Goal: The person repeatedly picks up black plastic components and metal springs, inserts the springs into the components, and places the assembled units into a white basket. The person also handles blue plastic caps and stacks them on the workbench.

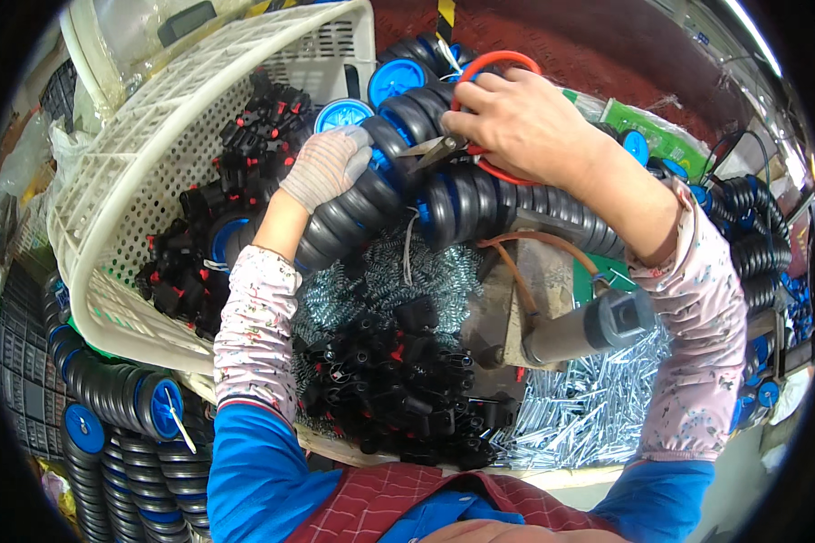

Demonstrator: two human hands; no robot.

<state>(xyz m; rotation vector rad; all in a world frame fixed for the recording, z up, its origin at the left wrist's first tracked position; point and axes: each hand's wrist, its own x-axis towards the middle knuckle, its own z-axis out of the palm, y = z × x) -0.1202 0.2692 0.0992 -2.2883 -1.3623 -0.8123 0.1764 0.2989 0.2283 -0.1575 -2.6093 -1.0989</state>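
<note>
My left hand, in a pale knitted glove, is closed on a row of black wheels with blue hubs, its fingertips at a blue part between the tyres. From the right, my bare right hand grips a pair of red-handled scissors. The scissor blades point left toward the blue part beside my left fingertips and look parted. Whether they touch anything there I cannot tell. A second row of wheels runs rightward below the scissors. A white tie hangs between the two rows.
A white perforated basket at left holds black parts with red pieces. Below my hands lie small metal springs, black plastic parts and long metal pins. A grey cylindrical tool sits among them. More wheel rows stand lower left.
</note>
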